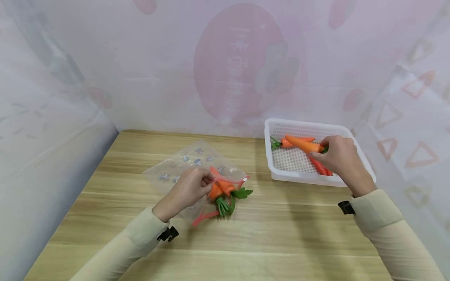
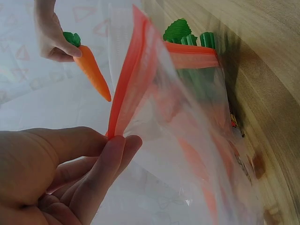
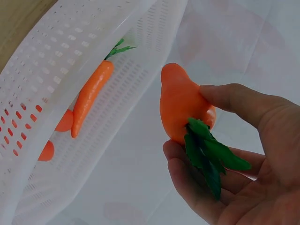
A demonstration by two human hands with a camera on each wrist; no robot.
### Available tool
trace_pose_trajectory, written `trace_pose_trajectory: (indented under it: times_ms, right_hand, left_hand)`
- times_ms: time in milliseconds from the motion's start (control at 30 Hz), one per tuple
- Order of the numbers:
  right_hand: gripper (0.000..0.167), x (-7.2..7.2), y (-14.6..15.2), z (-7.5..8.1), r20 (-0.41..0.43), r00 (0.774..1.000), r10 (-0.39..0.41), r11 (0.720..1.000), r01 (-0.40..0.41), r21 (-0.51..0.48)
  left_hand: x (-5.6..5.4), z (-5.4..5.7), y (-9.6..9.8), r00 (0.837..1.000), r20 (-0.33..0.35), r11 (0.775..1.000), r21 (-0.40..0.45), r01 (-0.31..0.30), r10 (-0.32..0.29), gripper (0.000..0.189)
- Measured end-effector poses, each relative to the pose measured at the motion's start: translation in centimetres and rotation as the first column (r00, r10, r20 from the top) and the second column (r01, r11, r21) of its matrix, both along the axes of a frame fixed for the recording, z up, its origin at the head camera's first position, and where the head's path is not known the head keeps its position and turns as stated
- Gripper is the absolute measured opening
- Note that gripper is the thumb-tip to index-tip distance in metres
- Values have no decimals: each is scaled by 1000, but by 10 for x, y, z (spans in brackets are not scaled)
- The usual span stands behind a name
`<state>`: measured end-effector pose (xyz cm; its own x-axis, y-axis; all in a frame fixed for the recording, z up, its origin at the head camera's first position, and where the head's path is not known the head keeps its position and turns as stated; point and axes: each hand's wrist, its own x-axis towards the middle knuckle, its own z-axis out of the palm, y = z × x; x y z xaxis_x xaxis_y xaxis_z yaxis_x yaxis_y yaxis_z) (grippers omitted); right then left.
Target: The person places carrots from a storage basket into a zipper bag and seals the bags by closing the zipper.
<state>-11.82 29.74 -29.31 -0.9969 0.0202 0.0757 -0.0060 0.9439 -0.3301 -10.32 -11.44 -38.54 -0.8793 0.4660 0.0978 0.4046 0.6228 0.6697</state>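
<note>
My right hand (image 1: 337,154) holds an orange toy carrot (image 3: 180,105) by its thick end, near the green leaves, above the white basket (image 1: 302,178). Inside that basket lie another carrot (image 3: 93,91) with a green top and red-orange pieces, partly hidden by the basket wall in the right wrist view. Between thumb and fingertips, my left hand (image 1: 191,187) pinches the red zip edge of a clear plastic bag (image 2: 159,136). Carrots (image 1: 225,187) sit in the bag, their green tops (image 1: 242,192) poking out of its mouth.
A light wooden table (image 1: 246,242) carries the bag and basket. Pale printed sheets (image 1: 158,78) hang behind and at both sides, with the basket close to the back sheet. A white slider (image 1: 245,178) sits at one end of the bag's red zip.
</note>
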Motion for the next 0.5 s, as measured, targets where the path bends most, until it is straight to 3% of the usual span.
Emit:
trace_pose_trajectory:
  times_ms: [267,500]
  right_hand:
    - [34,13,-7,7,4,1000,22,1000,-22,0]
    - [27,26,-13,11,-45,997,55,998,-55,14]
  left_hand:
    - [-1,1,1,1000,11,1000,-7,-6,6,10]
    - [-2,2,2,1000,19,1000,-4,-12,12,11]
